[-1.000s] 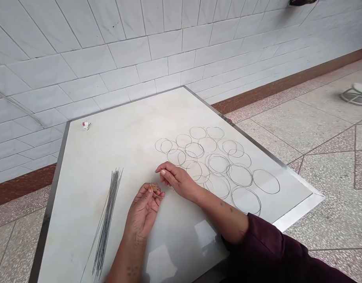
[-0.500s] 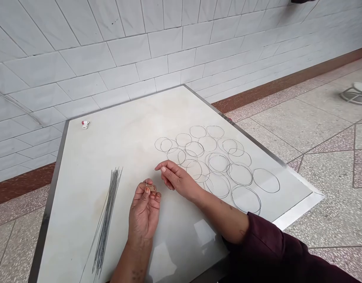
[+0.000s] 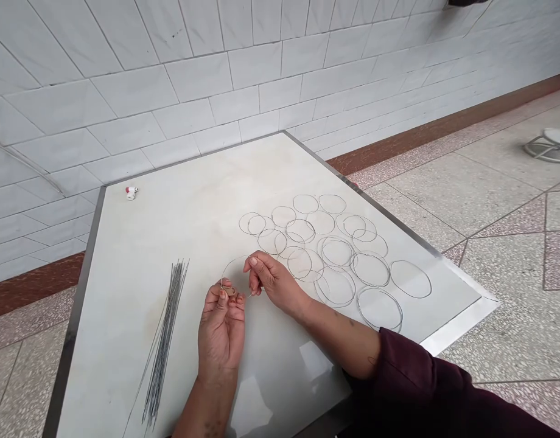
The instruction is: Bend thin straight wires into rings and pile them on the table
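A thin wire (image 3: 226, 266) arcs between my two hands, bent into a loop shape. My left hand (image 3: 222, 325) is closed, palm up, pinching one end of it with thumb and fingers. A small tan piece (image 3: 228, 291) also shows at those fingertips; its kind is hard to make out. My right hand (image 3: 275, 278) is closed on the wire just to the right, its fingers curled. Left of my hands lies a bundle of straight wires (image 3: 164, 347). On the right side are several wire rings (image 3: 371, 269), many of them overlapping.
The white table (image 3: 193, 207) has a metal edge and stands by a tiled wall (image 3: 198, 91). A small red-and-white item (image 3: 131, 193) rests near its far left corner. A stool (image 3: 551, 145) stands on the floor at the far right.
A curved wire now shows plainly between my hands, where only a short bit stood out at my left fingertips before. My right fingers have curled in more; both hands stay nearly in place.
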Demonstrator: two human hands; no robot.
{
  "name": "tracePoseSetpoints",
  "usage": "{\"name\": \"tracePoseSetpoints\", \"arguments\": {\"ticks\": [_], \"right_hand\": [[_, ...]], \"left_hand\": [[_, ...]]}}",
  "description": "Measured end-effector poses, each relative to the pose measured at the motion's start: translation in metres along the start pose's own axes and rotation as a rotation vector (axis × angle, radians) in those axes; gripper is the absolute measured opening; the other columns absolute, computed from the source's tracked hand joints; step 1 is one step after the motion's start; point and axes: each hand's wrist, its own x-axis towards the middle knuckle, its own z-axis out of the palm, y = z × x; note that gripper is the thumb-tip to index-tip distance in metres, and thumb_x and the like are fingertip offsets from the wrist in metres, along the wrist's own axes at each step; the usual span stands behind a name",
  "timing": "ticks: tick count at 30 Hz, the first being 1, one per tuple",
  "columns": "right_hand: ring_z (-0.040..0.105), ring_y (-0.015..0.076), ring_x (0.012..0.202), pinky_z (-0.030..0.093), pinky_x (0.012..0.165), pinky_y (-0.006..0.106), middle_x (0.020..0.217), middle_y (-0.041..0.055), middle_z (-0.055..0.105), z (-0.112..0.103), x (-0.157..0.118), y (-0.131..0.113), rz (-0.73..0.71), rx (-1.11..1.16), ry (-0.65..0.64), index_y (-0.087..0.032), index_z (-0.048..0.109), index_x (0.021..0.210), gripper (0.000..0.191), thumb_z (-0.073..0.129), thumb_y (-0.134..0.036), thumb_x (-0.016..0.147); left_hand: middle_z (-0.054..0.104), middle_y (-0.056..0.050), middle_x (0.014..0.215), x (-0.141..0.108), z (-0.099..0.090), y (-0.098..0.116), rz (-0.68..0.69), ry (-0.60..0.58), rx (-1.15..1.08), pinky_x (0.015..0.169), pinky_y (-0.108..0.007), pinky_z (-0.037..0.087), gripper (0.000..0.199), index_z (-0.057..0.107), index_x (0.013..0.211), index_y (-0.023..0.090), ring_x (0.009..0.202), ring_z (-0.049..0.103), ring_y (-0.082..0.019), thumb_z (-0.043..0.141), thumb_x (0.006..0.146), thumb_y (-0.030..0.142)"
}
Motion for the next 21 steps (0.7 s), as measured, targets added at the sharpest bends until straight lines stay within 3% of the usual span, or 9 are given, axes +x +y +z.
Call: {"name": "tracePoseSetpoints", "arguments": {"ticks": [6,11,21], "right_hand": [[0.056,0.0125,0.068,0.047,0.069,0.029,0.073,-0.0026,0.056,-0.004,-0.003,-0.007,-0.006,0.043,-0.106,-0.021,0.059,0.1,0.035,0.046,-0.054,0.099],[0.059,0.0142,0.091,0.049,0.087,0.032,0.097,0.0001,0.06,-0.004,-0.005,-0.009,0.053,0.131,-0.272,-0.023,0.059,0.105,0.028,0.072,-0.039,0.086],[0.054,0.0116,0.071,0.046,0.074,0.03,0.077,-0.0031,0.059,-0.001,0.001,-0.005,0.144,0.209,-0.209,-0.019,0.061,0.089,0.027,0.076,-0.038,0.077]], "left_hand": [[0.063,0.002,0.097,0.003,-0.002,0.001,0.021,0.06,-0.015,0.079,-0.02,0.056,0.018,0.068,0.074,0.019,0.069,0.056,-0.005,0.085,0.069,0.014],[0.066,0.002,0.094,0.005,-0.002,0.004,0.046,0.087,-0.025,0.086,-0.022,0.054,0.017,0.067,0.075,0.021,0.076,0.06,-0.007,0.083,0.072,0.018],[0.066,0.003,0.083,0.006,-0.006,0.003,0.052,0.04,0.052,0.077,-0.025,0.052,0.021,0.067,0.077,0.023,0.08,0.062,-0.012,0.085,0.072,0.031]]}}
